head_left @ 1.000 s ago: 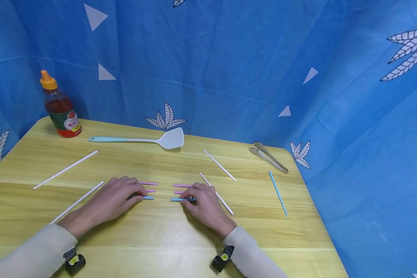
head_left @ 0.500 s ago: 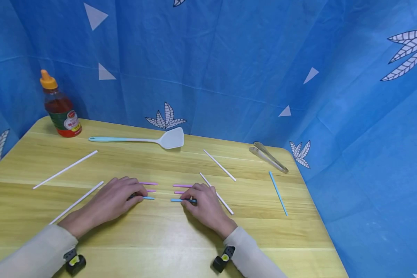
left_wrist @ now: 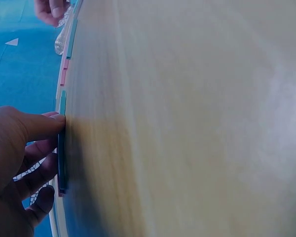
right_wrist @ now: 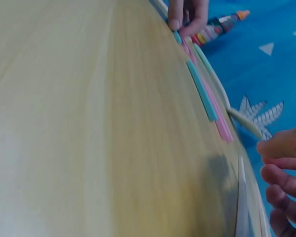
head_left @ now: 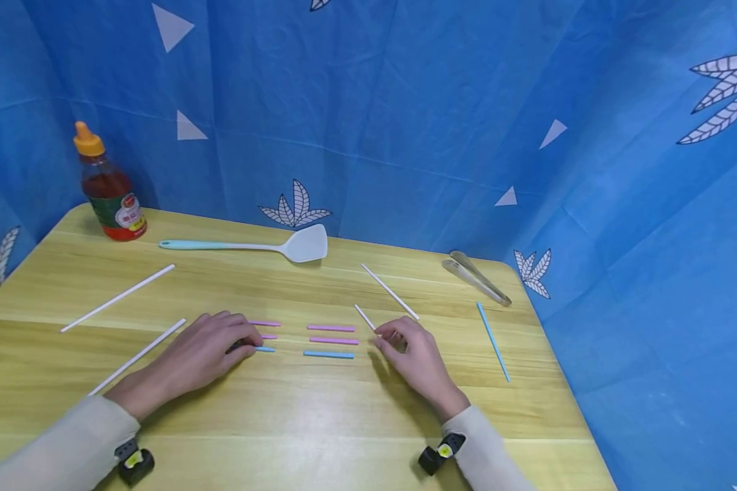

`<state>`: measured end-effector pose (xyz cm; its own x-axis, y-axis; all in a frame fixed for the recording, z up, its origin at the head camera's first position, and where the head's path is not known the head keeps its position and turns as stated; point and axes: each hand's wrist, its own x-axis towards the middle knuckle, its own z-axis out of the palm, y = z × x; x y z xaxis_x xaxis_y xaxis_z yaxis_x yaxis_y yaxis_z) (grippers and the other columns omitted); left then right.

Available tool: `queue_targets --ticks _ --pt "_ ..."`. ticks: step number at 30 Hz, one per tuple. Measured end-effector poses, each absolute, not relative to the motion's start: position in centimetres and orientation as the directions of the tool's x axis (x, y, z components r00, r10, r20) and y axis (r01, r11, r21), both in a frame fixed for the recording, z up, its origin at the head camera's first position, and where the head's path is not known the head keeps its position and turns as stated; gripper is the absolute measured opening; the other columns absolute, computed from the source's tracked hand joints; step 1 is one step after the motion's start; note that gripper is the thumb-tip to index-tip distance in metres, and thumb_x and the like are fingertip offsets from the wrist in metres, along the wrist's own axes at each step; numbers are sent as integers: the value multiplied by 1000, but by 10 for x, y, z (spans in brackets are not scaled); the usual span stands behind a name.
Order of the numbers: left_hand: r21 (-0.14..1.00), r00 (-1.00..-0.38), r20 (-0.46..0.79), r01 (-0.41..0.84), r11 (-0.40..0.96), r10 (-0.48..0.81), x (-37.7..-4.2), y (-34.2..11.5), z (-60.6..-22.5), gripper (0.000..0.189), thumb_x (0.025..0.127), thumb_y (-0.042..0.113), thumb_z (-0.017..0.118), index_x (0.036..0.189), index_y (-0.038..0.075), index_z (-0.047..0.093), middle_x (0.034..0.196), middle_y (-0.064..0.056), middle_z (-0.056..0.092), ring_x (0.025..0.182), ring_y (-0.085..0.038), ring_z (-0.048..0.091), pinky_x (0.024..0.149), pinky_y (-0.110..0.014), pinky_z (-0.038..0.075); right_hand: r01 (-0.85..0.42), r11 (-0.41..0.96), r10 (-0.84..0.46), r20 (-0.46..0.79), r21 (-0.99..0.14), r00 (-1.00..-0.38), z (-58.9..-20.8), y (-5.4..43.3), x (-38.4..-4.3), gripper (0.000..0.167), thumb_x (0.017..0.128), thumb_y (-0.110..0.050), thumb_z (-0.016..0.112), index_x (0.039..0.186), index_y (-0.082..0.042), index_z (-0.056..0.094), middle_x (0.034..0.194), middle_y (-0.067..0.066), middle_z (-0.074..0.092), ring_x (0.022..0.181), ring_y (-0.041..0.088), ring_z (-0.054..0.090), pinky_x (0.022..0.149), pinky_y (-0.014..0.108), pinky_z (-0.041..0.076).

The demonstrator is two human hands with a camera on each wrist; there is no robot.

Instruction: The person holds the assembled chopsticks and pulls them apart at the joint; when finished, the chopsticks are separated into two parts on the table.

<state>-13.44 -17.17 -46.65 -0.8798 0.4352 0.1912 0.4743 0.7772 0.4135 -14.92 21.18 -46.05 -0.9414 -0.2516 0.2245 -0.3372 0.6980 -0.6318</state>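
My left hand [head_left: 205, 351] pinches a short blue stick [left_wrist: 62, 148] lying along the table; the hand hides most of it in the head view. Two pink sticks [head_left: 264, 323] poke out beyond those fingers. To their right lie two more short pink sticks [head_left: 334, 340] and another short blue stick [head_left: 328, 354], all about parallel. My right hand [head_left: 416, 354] is off to the right with loosely bent fingers and nothing between them. Its fingertips overlap a slanting white stick [head_left: 364, 317] in the head view; in the right wrist view they are apart from that stick.
White sticks [head_left: 117, 298] lie slanted on both sides of the wooden table [head_left: 295, 423]. At the back are a sauce bottle [head_left: 115, 198], a white spatula [head_left: 304, 244] and metal tongs [head_left: 475, 278]. A long blue stick [head_left: 493, 341] lies right. Blue cloth [head_left: 405, 102] hangs behind.
My right hand has let go of the right short blue stick and moved right, uncovering that stick and the pink ones. The left hand stays where it was.
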Motion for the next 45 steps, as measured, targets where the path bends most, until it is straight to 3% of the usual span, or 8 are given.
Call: queue_targets --ticks 10,16,21,30,36,41,45 --pt "421 -887 184 461 781 424 -133 -171 -466 16 99 19 82 108 31 80 108 11 75 109 -19 70 94 -50 51 -199 775 -175 99 -599 -980 -467 243 -139 15 90 -15 90 100 -18 79 92 -6 70 84 10 60 77 25 50" --pt "416 -886 187 463 782 425 -133 -171 -466 15 99 19 82 108 31 80 109 11 75 109 -19 70 92 -48 51 -224 794 -185 127 -564 -974 -468 247 -143 8 95 -11 84 94 -16 77 86 -6 67 78 8 58 72 23 48" --pt "418 -880 194 474 775 433 -133 -171 -465 15 99 19 82 109 30 80 108 12 75 108 -18 70 92 -48 51 -274 774 -199 193 -571 -961 -464 246 -146 10 96 -10 82 99 -15 75 89 -5 67 82 8 59 76 26 50" --pt "412 -859 284 511 755 426 -135 -168 -461 13 99 22 81 112 28 81 110 9 77 107 -19 71 96 -51 53 -475 654 -426 232 -589 -874 -449 220 -141 9 104 -12 75 111 -17 73 104 -5 72 99 11 66 91 33 58" --pt "500 -862 282 507 702 422 -135 -155 -451 14 107 27 72 116 24 82 111 11 77 103 -11 69 101 -50 53 -577 556 -526 284 -599 -802 -452 192 -136 8 104 -13 75 111 -14 72 103 -3 73 98 8 66 88 31 59" --pt "560 -854 251 512 652 456 -130 -140 -443 21 113 37 62 108 26 80 96 19 69 89 -2 62 86 -38 55 -631 508 -572 319 -586 -756 -452 170 -134 8 105 -15 73 112 -15 71 105 -4 74 97 7 64 87 29 59" --pt "564 -828 245 545 620 505 -127 -130 -441 19 112 38 64 102 29 78 88 23 64 77 2 55 76 -29 50 -654 472 -584 346 -591 -734 -448 156 -134 7 106 -15 73 113 -15 71 104 -4 73 95 7 65 86 29 60"
